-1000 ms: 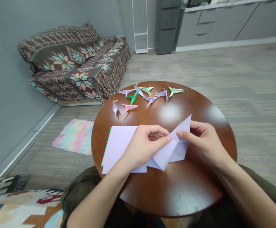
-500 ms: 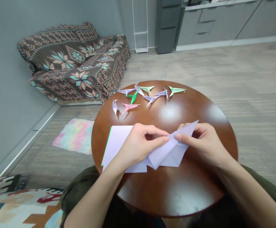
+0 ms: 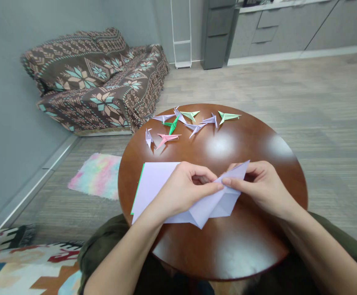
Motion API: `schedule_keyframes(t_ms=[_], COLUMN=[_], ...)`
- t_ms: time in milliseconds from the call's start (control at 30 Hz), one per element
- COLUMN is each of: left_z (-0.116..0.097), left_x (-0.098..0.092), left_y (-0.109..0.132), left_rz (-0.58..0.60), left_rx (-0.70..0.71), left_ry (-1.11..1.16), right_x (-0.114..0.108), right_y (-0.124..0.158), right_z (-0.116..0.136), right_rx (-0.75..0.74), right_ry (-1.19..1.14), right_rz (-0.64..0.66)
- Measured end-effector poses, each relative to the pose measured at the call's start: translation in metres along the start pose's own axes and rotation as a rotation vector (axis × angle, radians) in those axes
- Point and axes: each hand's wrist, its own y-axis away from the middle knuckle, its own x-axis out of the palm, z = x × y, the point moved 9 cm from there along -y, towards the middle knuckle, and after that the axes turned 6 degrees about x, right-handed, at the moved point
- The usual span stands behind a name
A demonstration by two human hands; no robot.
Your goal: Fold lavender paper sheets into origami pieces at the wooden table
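Both my hands pinch a partly folded lilac paper sheet (image 3: 213,205) just above the round brown table (image 3: 258,143). My left hand (image 3: 186,190) grips its left side with thumb and fingers closed on a fold. From the right, my right hand (image 3: 256,186) closes its fingertips on the same fold, and a pointed corner sticks up beside it. Under my left hand lies a flat stack of lilac sheets (image 3: 154,184) with a green edge showing at its left side.
Several small folded paper shapes (image 3: 190,121) in lilac, green and pink lie along the table's far edge. A patterned covered sofa (image 3: 95,82) stands at the back left. A pastel rug (image 3: 97,176) lies on the floor. Grey cabinets (image 3: 273,28) line the far wall.
The raised paper corner has dropped lower and moved left as both hands pressed the fold closer together. The stack and the folded shapes have not moved.
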Motion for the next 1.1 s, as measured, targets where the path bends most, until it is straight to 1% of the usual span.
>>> schedule_keyframes(t_ms=[67, 200, 300, 367, 433, 467, 567, 600, 633, 733, 833, 1000, 1100], left_z=[0.000, 0.001, 0.005, 0.006, 0.006, 0.006, 0.005, 0.006, 0.006, 0.010, 0.011, 0.011, 0.011], left_x=[0.000, -0.003, -0.003, -0.002, -0.003, -0.004, -0.006, -0.006, -0.004, 0.005, 0.010, 0.006, 0.005], left_y=[0.000, 0.000, 0.000, -0.001, -0.002, -0.002, -0.003, -0.003, -0.002, -0.002, -0.001, -0.001, 0.000], left_rz=[0.022, 0.028, 0.043, 0.036, -0.007, -0.039, -0.134, -0.150, -0.150, -0.083, -0.031, -0.062, -0.082], left_rx=[0.001, 0.003, -0.016, -0.022, -0.021, -0.019, -0.012, -0.015, -0.022, -0.070, -0.079, -0.063, -0.059], left_ry=[-0.028, -0.064, -0.059, -0.041, 0.000, 0.029, 0.135, 0.174, 0.214, 0.310, 0.316, 0.243, 0.223], right_x=[-0.008, -0.026, -0.046, -0.059, -0.060, -0.054, -0.017, -0.008, -0.003, 0.000, -0.001, -0.005, -0.004], right_y=[-0.001, -0.004, -0.005, -0.002, 0.000, -0.001, -0.004, -0.002, -0.001, 0.003, 0.002, 0.001, 0.002], right_z=[-0.001, -0.006, -0.007, -0.005, -0.003, -0.003, -0.006, -0.008, -0.010, -0.015, -0.016, -0.013, -0.013], right_rx=[-0.013, -0.020, -0.035, -0.073, -0.093, -0.080, 0.013, 0.049, 0.084, 0.164, 0.189, 0.135, 0.130], right_ry=[-0.038, -0.102, -0.230, -0.335, -0.361, -0.342, -0.225, -0.212, -0.209, -0.226, -0.220, -0.153, -0.134], right_rz=[-0.063, -0.182, -0.348, -0.471, -0.502, -0.449, -0.157, -0.101, -0.076, -0.071, -0.065, -0.093, -0.097])
